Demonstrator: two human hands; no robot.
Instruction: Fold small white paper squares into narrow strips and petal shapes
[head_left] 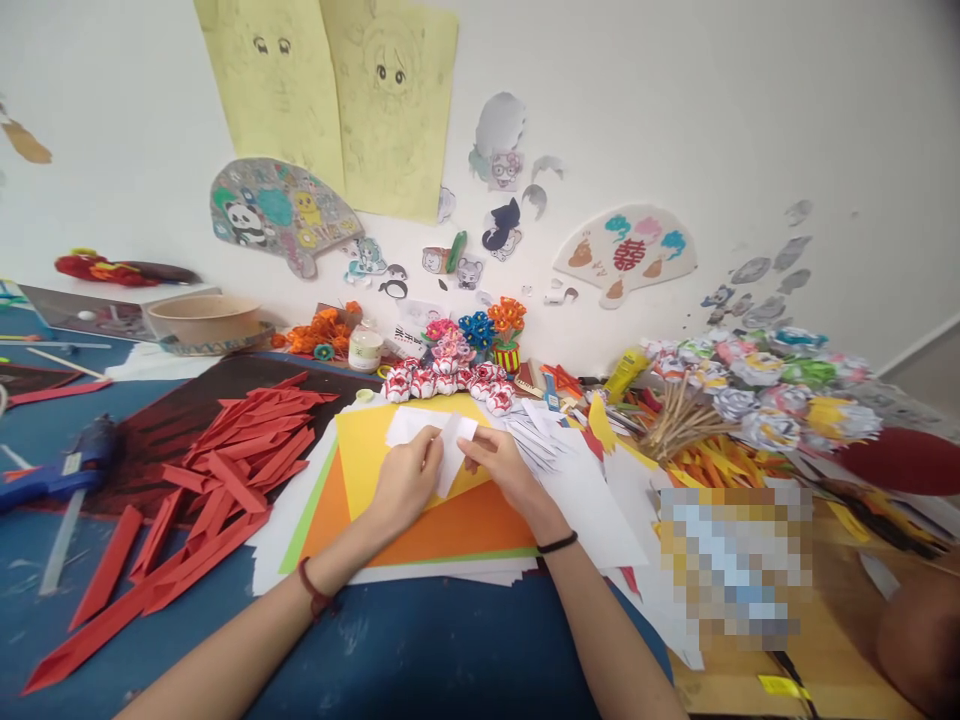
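Between my hands is a small folded piece of white paper (452, 458). The fingers of my left hand (407, 478) are closed on its left side, and my right hand (506, 466) pinches its upper right corner. Both hands are just above a stack of coloured sheets, with a yellow sheet (360, 455) on top and an orange sheet (330, 525) below it. Another white paper piece (401, 422) lies flat behind my left hand. Thin white paper strips (536, 445) are spread to the right of my right hand.
Folded red paper strips (240, 480) are heaped at the left, beside a blue glue gun (75, 465). Red-and-white paper flowers (446, 382) stand behind the sheets. At the right lie paper flowers on sticks (750, 390). A beige bowl (206, 320) is at the back left.
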